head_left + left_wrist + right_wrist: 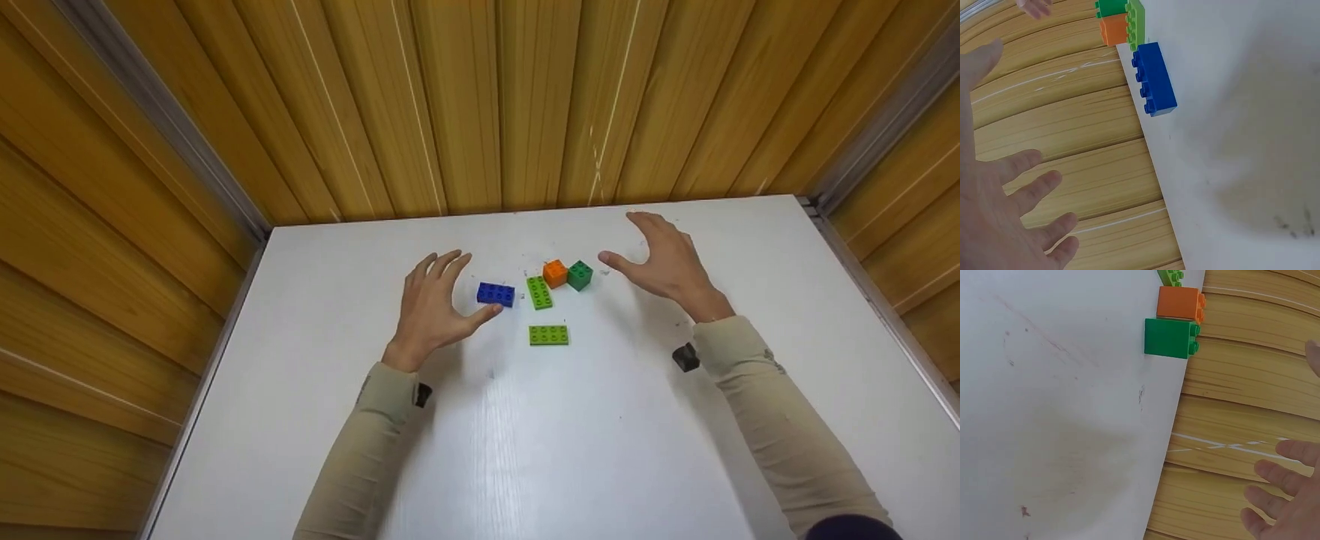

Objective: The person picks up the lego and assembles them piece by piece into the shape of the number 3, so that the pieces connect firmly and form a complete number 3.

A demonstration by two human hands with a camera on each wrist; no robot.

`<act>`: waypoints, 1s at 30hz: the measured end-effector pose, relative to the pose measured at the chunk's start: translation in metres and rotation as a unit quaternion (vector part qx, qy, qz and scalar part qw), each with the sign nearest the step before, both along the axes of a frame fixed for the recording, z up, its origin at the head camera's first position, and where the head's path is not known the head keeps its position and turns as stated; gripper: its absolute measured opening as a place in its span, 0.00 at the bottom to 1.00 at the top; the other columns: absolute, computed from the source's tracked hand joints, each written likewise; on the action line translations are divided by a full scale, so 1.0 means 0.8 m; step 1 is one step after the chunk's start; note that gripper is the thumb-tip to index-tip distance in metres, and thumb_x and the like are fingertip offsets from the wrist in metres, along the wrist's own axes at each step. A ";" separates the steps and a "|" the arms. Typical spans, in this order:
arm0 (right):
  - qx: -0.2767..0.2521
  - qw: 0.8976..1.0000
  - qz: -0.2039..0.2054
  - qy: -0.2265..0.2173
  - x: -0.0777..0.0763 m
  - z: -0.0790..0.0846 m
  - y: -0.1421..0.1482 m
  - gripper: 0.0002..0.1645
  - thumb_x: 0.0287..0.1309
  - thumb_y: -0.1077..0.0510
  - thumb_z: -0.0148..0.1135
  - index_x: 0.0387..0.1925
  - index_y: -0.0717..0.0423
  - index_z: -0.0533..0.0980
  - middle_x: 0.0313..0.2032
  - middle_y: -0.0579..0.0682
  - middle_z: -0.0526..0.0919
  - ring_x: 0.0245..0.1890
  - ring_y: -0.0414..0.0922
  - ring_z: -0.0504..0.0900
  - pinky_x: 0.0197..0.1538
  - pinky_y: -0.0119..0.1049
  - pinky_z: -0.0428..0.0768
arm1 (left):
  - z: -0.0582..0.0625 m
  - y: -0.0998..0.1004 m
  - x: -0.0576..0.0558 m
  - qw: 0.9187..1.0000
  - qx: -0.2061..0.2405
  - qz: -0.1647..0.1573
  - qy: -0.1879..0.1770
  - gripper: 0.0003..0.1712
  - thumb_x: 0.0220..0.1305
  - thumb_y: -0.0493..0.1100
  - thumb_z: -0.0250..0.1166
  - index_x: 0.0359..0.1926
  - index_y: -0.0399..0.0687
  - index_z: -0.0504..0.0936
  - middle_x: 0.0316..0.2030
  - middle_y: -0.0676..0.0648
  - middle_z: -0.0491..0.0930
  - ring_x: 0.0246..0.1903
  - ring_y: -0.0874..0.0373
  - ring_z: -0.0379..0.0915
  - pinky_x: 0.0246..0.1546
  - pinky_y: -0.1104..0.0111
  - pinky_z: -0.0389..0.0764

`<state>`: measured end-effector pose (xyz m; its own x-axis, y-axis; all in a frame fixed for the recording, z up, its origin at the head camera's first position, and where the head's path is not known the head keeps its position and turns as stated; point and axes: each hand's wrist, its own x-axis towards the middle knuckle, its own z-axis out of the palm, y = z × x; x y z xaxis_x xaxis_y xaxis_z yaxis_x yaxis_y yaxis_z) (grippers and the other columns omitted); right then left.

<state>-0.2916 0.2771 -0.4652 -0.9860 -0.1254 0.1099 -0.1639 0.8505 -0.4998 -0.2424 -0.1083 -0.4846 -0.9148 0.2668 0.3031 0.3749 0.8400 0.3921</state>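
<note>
- The left hand [435, 311] is at the centre left of the head view; its fingers are spread, the thumb stands wide from them, and it holds nothing.
- The right hand [667, 262], at the centre right, has the same wide gap between thumb and fingers and also holds nothing.
- The blue eight-stud toy brick [496, 295] lies near the middle of the frame, just beside the left thumb; the left wrist view shows this hand apart from it.
- To its right is the upper lime-green brick [539, 292], set at a slant, with the orange brick [555, 274] just beside it.
- The dark green brick [580, 275] is next to the orange one, nearest to the right hand.
- The lower lime-green brick [549, 335] lies below this group on the white tabletop [600, 450].
</note>
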 end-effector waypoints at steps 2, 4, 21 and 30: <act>-0.008 1.000 -0.001 -0.009 -0.001 -0.003 -0.002 0.63 0.63 0.20 0.60 0.82 0.56 0.59 0.82 0.63 0.60 0.81 0.66 0.56 0.81 0.69 0.51 | -0.005 0.003 0.002 1.000 0.005 -0.007 0.002 0.57 0.58 0.81 0.65 0.78 0.52 0.72 0.77 0.46 0.70 0.78 0.35 0.60 0.78 0.38 0.59; -0.016 1.000 -0.001 -0.018 -0.001 -0.006 -0.004 0.63 0.63 0.19 0.60 0.83 0.55 0.59 0.82 0.62 0.59 0.81 0.66 0.56 0.81 0.70 0.51 | -0.009 0.007 0.003 1.000 0.009 -0.012 0.001 0.56 0.58 0.80 0.65 0.77 0.51 0.73 0.77 0.46 0.71 0.77 0.35 0.61 0.77 0.37 0.61; -0.074 0.996 0.010 -0.039 0.002 -0.032 -0.023 0.63 0.62 0.22 0.66 0.82 0.58 0.59 0.81 0.64 0.60 0.81 0.66 0.57 0.80 0.68 0.57 | -0.035 0.035 0.021 0.998 0.011 -0.046 -0.031 0.54 0.59 0.80 0.66 0.77 0.55 0.73 0.75 0.52 0.73 0.74 0.46 0.66 0.74 0.46 0.68; -0.097 0.994 0.005 -0.051 0.001 -0.050 -0.034 0.65 0.59 0.22 0.68 0.82 0.58 0.59 0.81 0.64 0.60 0.82 0.66 0.56 0.80 0.68 0.57 | -0.046 0.048 0.029 0.993 0.038 -0.078 -0.075 0.53 0.59 0.73 0.72 0.78 0.53 0.72 0.76 0.49 0.72 0.74 0.47 0.67 0.75 0.48 0.70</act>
